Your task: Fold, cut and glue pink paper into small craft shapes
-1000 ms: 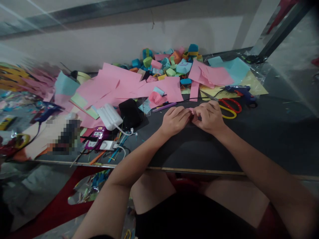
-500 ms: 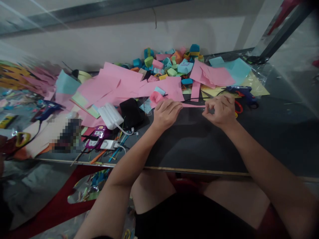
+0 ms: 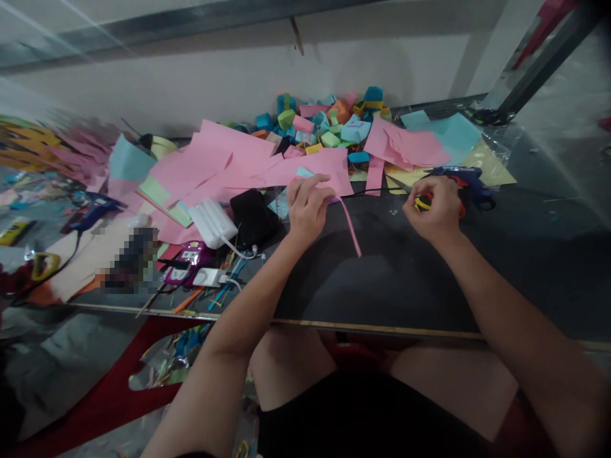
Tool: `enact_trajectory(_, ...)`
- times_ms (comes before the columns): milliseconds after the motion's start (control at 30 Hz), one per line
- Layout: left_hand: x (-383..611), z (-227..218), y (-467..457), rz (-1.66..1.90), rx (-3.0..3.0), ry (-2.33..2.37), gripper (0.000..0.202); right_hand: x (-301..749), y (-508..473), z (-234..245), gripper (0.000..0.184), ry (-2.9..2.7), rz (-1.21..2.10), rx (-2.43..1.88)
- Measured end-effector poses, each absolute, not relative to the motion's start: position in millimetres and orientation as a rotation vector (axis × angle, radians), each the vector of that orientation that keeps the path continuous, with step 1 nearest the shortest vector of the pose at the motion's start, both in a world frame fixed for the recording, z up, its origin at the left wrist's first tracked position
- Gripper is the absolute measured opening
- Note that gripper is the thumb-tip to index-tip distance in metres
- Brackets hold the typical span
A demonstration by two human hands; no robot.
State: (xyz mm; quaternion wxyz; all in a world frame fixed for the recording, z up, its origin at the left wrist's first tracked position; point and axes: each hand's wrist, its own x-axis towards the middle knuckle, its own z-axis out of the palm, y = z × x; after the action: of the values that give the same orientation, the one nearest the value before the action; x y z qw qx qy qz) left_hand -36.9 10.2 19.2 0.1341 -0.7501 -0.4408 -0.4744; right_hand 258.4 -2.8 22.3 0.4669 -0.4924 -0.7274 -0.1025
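My left hand (image 3: 308, 207) is closed on a narrow pink paper strip (image 3: 351, 228), whose free end droops to the right over the dark table. The fingers cover the strip's other end. To the right, my right hand (image 3: 433, 205) curls round the red and yellow handles of a pair of scissors (image 3: 422, 203); the palm and fingers hide most of them. Just behind that hand lies a blue glue gun (image 3: 470, 181). Pink paper sheets (image 3: 329, 168) lie behind my left hand.
Small folded paper pieces (image 3: 329, 121) are heaped against the wall. On the left are a white power bank (image 3: 212, 221), a black pouch (image 3: 252, 218), a purple device (image 3: 188, 261) and a second glue gun (image 3: 93, 210). The table's front edge (image 3: 363, 327) runs above my lap.
My right hand has let go of the pink strip, moved slightly right and closed on the scissors. The strip, stretched between both hands before, now hangs from my left hand, which shifted left.
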Motion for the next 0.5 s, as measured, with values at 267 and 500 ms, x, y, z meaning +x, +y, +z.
enact_trajectory(267, -14.6, 3.5, 7.7, -1.694, -2.966, -1.276, 0.056, 217.9, -5.5, 12.9, 0.052, -1.569, 0.892, -0.973)
enact_trajectory(500, -12.3, 11.9, 2.9, -1.633, -3.323, -1.165, 0.049, 213.8, -17.2, 27.0, 0.048, -1.352, 1.446, -1.086)
